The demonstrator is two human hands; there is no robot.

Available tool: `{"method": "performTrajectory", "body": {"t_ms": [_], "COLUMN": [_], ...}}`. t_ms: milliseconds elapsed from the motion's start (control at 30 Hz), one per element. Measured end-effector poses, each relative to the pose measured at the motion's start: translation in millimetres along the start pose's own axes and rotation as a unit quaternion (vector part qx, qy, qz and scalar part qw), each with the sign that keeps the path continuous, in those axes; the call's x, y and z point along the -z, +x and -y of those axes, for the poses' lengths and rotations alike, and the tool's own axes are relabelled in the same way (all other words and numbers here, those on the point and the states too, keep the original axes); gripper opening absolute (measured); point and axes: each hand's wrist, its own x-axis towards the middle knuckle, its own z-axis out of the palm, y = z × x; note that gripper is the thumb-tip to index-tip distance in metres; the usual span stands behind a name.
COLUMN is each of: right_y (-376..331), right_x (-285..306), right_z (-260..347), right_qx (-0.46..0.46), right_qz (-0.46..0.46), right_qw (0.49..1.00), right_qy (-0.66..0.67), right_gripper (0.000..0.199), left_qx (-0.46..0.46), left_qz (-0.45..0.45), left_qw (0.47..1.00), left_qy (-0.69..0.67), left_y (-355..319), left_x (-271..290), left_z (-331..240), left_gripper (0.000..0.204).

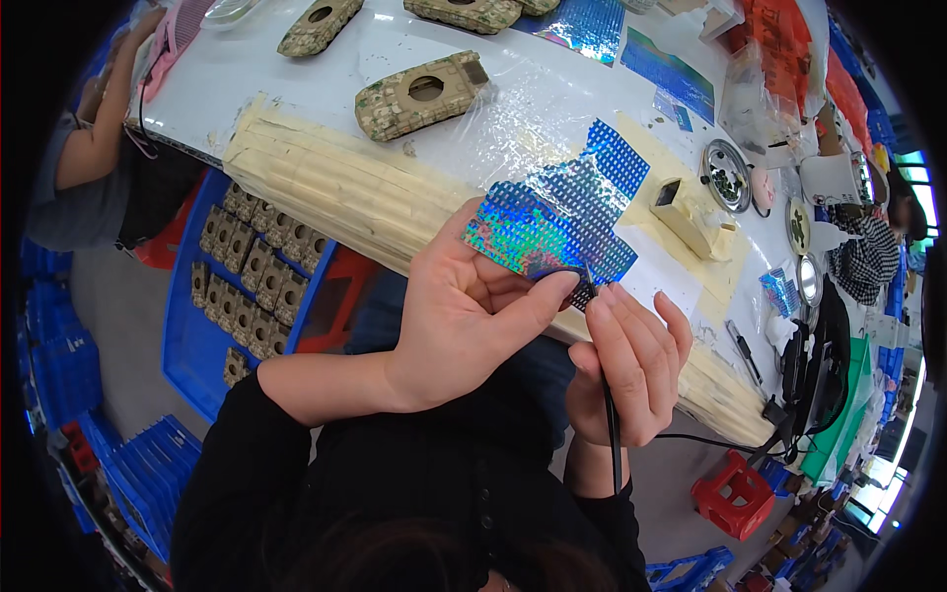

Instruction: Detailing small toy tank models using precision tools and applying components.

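Note:
My left hand (459, 316) pinches the lower edge of a shiny blue holographic sheet (562, 202) between thumb and fingers. Rows of small marks cover the sheet, and its outline is stepped. Close to my left thumb, my right hand (631, 370) grips slim black tweezers (614, 424), whose back end points down toward me. Their tips reach the sheet's lower edge; whether they pinch a piece of it I cannot tell. Beyond the sheet, a camouflage toy tank hull (419, 96) with a round hole lies on the white table (306, 94).
Padding (326, 163) wraps the table's front edge. At left, a blue tray (182, 326) holds several camouflage parts. A taped block (695, 219), a round metal dish (727, 176) and a black pen (744, 350) lie at right. Another person's arm (94, 148) shows at far left.

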Motion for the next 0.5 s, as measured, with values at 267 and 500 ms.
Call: {"method": "performTrajectory", "body": {"t_ms": [267, 500], "right_y": [-5, -35], "right_x": [7, 28], "right_z": [-4, -33], "right_qx": [-0.01, -0.076], "right_qz": [-0.011, 0.004], "right_qw": [1.0, 0.996], "right_qy": [-0.004, -0.056], "right_gripper": [0.023, 0.023], "left_qx": [0.006, -0.037], "left_qz": [-0.021, -0.045], "left_qw": [1.0, 0.997], "left_qy": [0.002, 0.055], "left_y": [2, 6], "left_x": [-1, 8], "left_z": [-4, -6], "left_gripper": [0.038, 0.036]}}
